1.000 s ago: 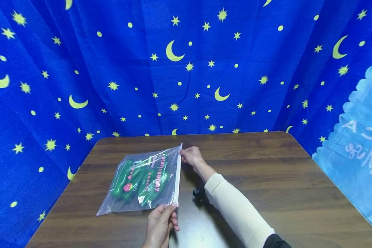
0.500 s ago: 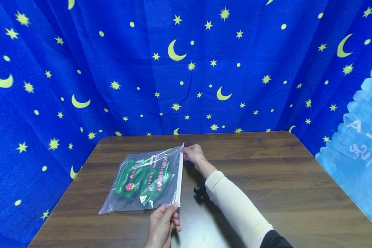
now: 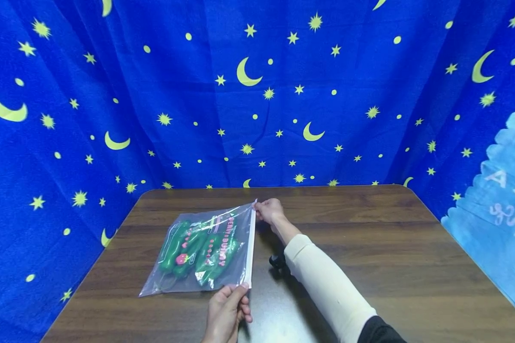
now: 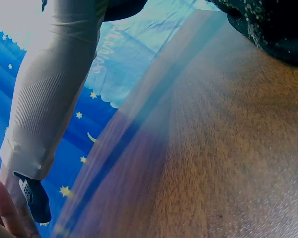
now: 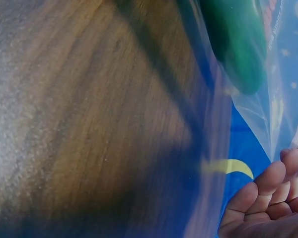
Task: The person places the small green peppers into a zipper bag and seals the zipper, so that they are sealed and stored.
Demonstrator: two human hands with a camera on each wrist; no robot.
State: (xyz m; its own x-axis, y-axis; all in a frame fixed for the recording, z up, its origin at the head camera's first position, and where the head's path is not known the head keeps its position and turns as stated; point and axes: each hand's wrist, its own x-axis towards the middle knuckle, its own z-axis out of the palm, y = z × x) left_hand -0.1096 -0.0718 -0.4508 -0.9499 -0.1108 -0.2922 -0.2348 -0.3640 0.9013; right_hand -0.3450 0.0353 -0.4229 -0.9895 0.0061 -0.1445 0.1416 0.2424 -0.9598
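A clear zip bag (image 3: 236,267) with pink lettering and a strawberry print is held tilted over the table in the head view. Several glossy green, long rounded things, possibly peppers (image 3: 171,252), are inside it; the print partly covers them. Along its right side runs a white closure strip (image 3: 251,247). My left hand (image 3: 225,312) pinches the near end of this strip between thumb and fingers. At the far end, my right hand (image 3: 269,211) pinches the other corner. In the right wrist view, the right hand's fingers (image 5: 270,178) are curled at the bag's edge.
A brown wood-grain table (image 3: 347,228) lies beneath. Blue curtains (image 3: 176,95) with stars and moons stand around its back and sides, with a light blue cloth (image 3: 502,190) at the right. A black wrist device (image 4: 36,201) sits below the cream sleeve (image 3: 326,286).
The head view has shifted slightly, so the curtain, bag and hands all appear a little farther right. Both hands keep their grip on the bag's two corners.
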